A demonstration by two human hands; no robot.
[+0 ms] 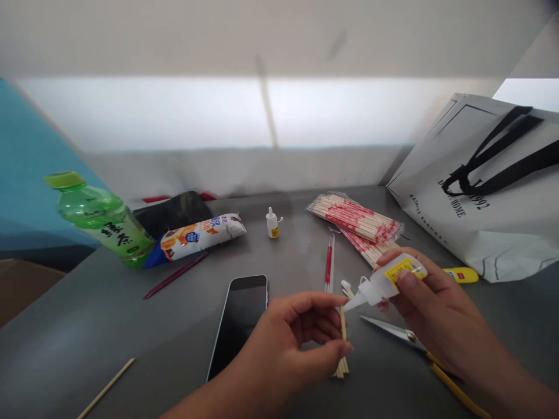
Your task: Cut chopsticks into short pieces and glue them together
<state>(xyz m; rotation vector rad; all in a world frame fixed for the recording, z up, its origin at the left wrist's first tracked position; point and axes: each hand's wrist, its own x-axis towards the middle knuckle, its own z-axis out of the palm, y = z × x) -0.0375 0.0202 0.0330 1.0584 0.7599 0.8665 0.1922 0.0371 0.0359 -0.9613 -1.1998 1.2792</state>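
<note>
Between the thumb and fingers of my left hand (297, 337) a short wooden stick (343, 325) is pinched upright. My right hand (428, 297) grips a clear glue bottle (384, 282) with a yellow label, tilted so its nozzle points down and left. The nozzle tip is at the upper end of the stick; whether they touch I cannot tell. Several more sticks (343, 368) lie on the table beneath my left hand, partly hidden by it. Just below my right hand are scissors (404, 333) with yellow handles, blades pointing left.
Packs of chopsticks (353, 216) lie behind my right hand, near a white bag (437, 174). A phone (240, 314), a small white bottle (272, 224), a snack packet (201, 237), a green drink bottle (102, 218) and a loose stick (107, 389) are on the grey table (174, 326).
</note>
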